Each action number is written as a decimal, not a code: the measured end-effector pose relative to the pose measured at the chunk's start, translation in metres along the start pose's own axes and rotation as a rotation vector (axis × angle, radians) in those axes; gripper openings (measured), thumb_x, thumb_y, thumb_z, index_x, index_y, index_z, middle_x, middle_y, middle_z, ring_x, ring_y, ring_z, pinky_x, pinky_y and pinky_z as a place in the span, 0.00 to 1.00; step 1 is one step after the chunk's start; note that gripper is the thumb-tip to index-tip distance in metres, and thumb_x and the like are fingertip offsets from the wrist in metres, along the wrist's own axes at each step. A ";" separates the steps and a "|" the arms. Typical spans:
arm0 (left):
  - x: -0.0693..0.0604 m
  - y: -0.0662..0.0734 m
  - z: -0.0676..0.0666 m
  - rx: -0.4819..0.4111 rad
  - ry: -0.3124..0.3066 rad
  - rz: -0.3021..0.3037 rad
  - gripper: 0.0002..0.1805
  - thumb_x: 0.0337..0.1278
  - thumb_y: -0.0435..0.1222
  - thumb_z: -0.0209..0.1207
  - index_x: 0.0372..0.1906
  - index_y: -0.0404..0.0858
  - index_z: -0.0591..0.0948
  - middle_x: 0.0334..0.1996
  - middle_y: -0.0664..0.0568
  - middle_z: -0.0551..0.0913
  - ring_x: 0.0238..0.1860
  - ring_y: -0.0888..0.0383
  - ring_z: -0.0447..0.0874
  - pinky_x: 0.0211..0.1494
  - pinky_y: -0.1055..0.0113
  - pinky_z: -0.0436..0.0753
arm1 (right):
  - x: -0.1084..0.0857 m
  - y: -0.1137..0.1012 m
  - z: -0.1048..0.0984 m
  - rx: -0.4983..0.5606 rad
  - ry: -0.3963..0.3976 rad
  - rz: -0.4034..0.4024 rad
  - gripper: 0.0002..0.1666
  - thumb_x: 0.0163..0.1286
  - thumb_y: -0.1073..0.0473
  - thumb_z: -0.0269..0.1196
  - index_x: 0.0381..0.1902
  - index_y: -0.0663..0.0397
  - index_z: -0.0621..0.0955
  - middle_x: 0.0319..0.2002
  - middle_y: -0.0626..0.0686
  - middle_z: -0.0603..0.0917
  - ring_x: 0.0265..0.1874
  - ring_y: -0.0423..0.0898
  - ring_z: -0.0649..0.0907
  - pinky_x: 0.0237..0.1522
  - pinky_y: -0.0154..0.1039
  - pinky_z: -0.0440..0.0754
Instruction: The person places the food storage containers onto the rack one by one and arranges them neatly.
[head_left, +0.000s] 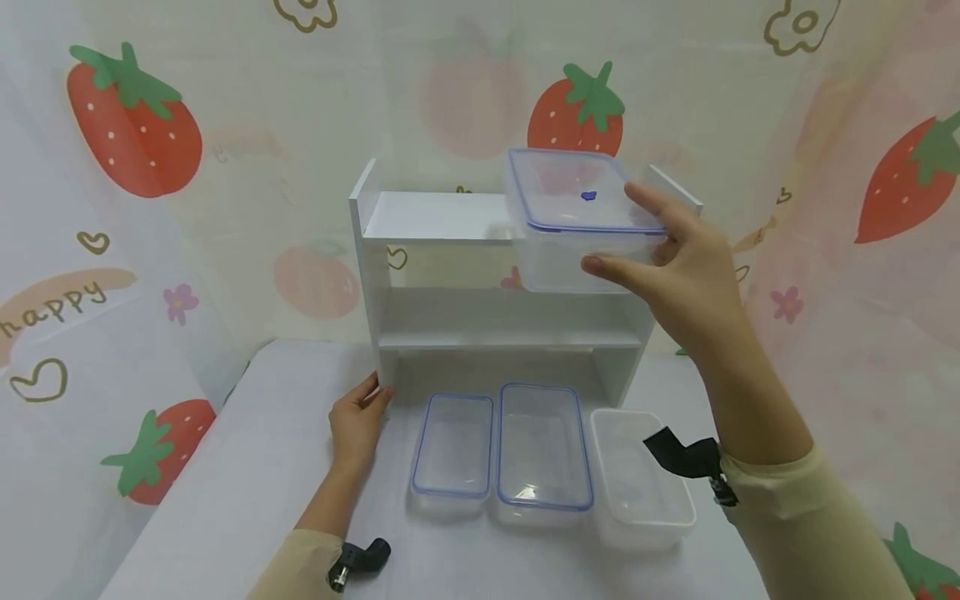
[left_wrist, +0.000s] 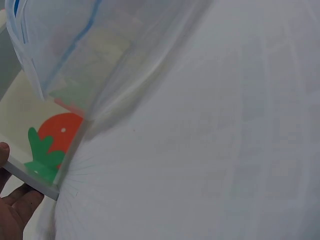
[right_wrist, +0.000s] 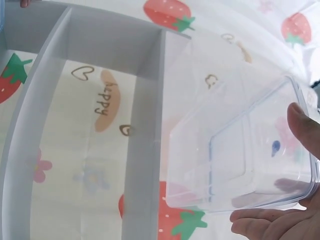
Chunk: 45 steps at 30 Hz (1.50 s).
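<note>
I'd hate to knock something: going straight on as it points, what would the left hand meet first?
Likely the shelf's left side panel; the left hand holds its edge, so there seems no gap between.

I see the right hand up high, thumb and fingers in a wide grip; left hand lower, pinching (both arms reach forward).

So I've got this pale backdrop behind my white table and round both sides, all red strawberries, pink flowers and gold hearts, with a tan "happy" streak over on my left. Couple of paler fruit prints too.
</note>
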<state>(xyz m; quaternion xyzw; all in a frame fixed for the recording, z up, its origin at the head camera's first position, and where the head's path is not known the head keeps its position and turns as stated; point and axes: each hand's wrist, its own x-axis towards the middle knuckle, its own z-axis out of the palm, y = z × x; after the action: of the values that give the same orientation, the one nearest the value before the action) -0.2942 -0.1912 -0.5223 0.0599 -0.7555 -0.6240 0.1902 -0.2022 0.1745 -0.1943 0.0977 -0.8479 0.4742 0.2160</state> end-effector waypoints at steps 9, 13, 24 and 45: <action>0.001 0.001 0.000 0.033 0.024 0.000 0.24 0.64 0.40 0.69 0.64 0.42 0.82 0.62 0.48 0.83 0.57 0.50 0.87 0.47 0.83 0.82 | 0.009 -0.004 0.013 -0.017 0.011 0.011 0.55 0.49 0.38 0.82 0.74 0.27 0.71 0.63 0.51 0.79 0.50 0.48 0.79 0.42 0.34 0.78; 0.000 0.001 0.000 0.033 0.020 0.003 0.24 0.64 0.40 0.69 0.64 0.42 0.82 0.62 0.48 0.83 0.57 0.50 0.87 0.47 0.84 0.82 | 0.013 -0.003 0.020 0.009 0.010 -0.004 0.54 0.49 0.39 0.82 0.74 0.28 0.71 0.61 0.51 0.80 0.48 0.47 0.79 0.39 0.34 0.77; -0.002 0.002 0.002 -0.012 0.010 0.011 0.25 0.64 0.37 0.69 0.64 0.36 0.81 0.62 0.41 0.82 0.57 0.46 0.86 0.45 0.86 0.81 | 0.025 -0.007 0.042 0.025 -0.010 -0.031 0.56 0.49 0.39 0.82 0.76 0.34 0.70 0.68 0.44 0.76 0.47 0.46 0.79 0.37 0.33 0.78; 0.001 -0.001 0.001 -0.020 0.017 0.022 0.24 0.63 0.40 0.70 0.63 0.40 0.82 0.60 0.44 0.84 0.56 0.47 0.87 0.46 0.80 0.85 | 0.048 -0.020 0.077 0.132 -0.023 -0.083 0.57 0.52 0.44 0.82 0.77 0.39 0.68 0.73 0.42 0.72 0.62 0.41 0.78 0.59 0.38 0.82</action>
<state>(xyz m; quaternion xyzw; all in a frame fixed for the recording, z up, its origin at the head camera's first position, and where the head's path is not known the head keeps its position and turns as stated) -0.2954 -0.1905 -0.5235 0.0551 -0.7482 -0.6289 0.2041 -0.2583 0.1002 -0.1921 0.1523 -0.8124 0.5185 0.2188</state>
